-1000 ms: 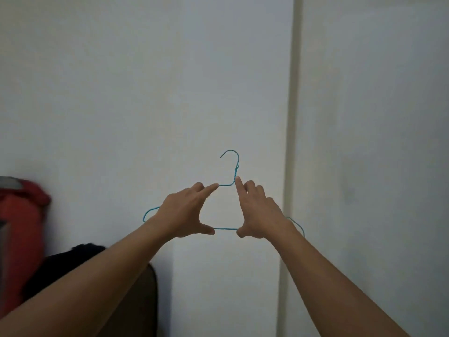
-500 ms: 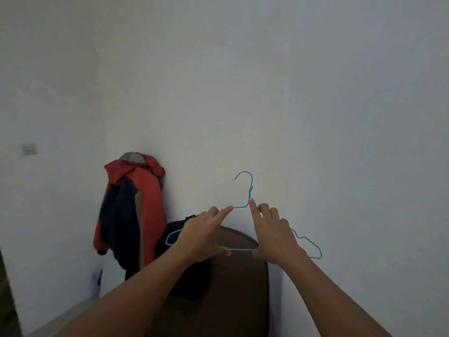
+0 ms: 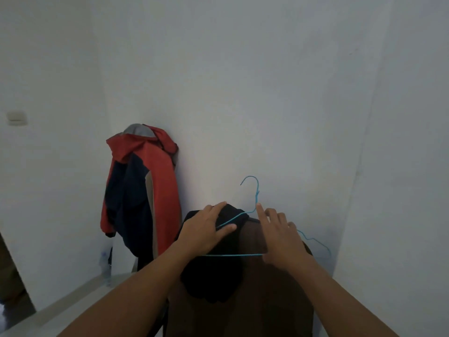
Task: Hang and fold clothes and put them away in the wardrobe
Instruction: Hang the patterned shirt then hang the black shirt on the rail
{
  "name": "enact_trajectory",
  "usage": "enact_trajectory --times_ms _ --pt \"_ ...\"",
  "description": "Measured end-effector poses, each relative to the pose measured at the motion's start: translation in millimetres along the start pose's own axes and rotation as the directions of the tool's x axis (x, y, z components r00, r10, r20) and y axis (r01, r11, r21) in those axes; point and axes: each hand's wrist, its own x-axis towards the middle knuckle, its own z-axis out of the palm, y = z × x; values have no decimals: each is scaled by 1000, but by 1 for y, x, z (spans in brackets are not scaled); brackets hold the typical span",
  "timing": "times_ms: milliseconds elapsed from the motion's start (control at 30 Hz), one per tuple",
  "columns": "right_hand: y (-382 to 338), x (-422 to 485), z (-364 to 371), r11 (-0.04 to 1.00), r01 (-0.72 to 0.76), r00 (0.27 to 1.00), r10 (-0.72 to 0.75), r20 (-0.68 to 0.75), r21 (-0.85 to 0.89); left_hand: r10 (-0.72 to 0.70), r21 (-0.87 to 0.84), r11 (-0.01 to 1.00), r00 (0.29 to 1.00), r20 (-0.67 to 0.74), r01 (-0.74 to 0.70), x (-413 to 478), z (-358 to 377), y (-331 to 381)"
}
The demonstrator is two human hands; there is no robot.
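Observation:
A thin blue wire hanger (image 3: 233, 255) is held upright in front of the wall, hook up. My left hand (image 3: 206, 231) holds its left shoulder, the wire passing between thumb and fingers, and the fingers lie over the top of a black garment (image 3: 213, 278). My right hand (image 3: 279, 237) holds the hanger's right side, index finger pointing up along the neck; the thumb is hidden. The black garment is draped over the back of a brown chair (image 3: 272, 300), directly behind and below the hanger.
A red and navy jacket (image 3: 145, 190) hangs on the wall left of the chair. White walls meet in a corner behind it, with a light switch (image 3: 15, 117) far left. A pale ledge or floor strip (image 3: 73, 300) runs along the lower left.
The view has swung left and down, bringing the jacket, chair and black garment into sight. Both hands carried the hanger down to the chair back, and my left fingers now lie on the black garment.

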Motion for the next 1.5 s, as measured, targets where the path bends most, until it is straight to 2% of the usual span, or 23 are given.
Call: enact_trajectory --times_ms 133,233,333,467,533,600,667,767,833,900,967,1000,1067,1100,1167,1200,1300,1367,1433,1467,1500 --pt "-7 14 37 996 -86 994 87 64 -19 -83 -121 989 997 0 82 53 31 -50" --pt "-15 11 62 982 -186 976 189 104 -40 -149 -229 958 981 122 174 89 56 -75" --pt "-23 7 77 962 -262 953 270 136 -73 -142 -329 920 963 231 214 114 80 -90" --pt "-32 4 86 946 -306 931 320 173 -104 -163 -405 890 976 143 208 123 95 -103" --pt "-33 5 85 939 -329 927 341 157 -97 -77 -485 866 991 113 123 121 93 -109" --pt "-34 7 80 943 -325 934 332 132 -70 85 -523 852 987 137 -1 113 87 -115" --pt "-37 9 76 954 -294 945 300 132 -61 239 -543 835 946 220 -85 103 83 -121" --pt "-43 13 74 967 -243 958 251 137 -72 376 -535 839 820 432 -103 91 83 -133" --pt "-45 14 74 974 -215 963 223 150 -70 412 -496 861 724 553 -111 85 85 -141" --pt "-46 14 72 980 -186 969 195 154 -71 400 -484 871 686 607 -79 83 85 -148" --pt "-46 13 70 982 -176 973 183 139 -66 327 -513 858 737 592 31 85 81 -148" --pt "-45 13 69 983 -176 974 182 134 -58 246 -523 848 810 532 87 88 80 -145" --pt "-44 13 71 982 -184 974 187 126 -37 35 -552 823 957 287 135 98 80 -137" --pt "-43 14 71 982 -184 975 187 121 -33 -33 -602 785 979 200 149 104 79 -131" --pt "-43 14 71 982 -187 974 189 121 -24 -58 -700 683 970 236 211 114 78 -120" --pt "-43 14 71 982 -189 974 190 120 -18 -51 -692 679 956 287 244 118 78 -115" --pt "-43 10 70 982 -190 976 189 103 -4 -32 -588 775 943 333 234 122 82 -108" --pt "-41 7 71 982 -188 978 187 96 0 69 -607 766 912 404 212 118 76 -106" --pt "-39 5 73 982 -187 977 185 106 10 194 -620 758 837 512 204 111 67 -106" --pt "-38 4 74 982 -186 976 184 114 13 232 -621 756 802 550 208 109 64 -107" --pt "-39 4 75 983 -186 976 183 118 13 230 -629 745 799 556 223 108 66 -110"
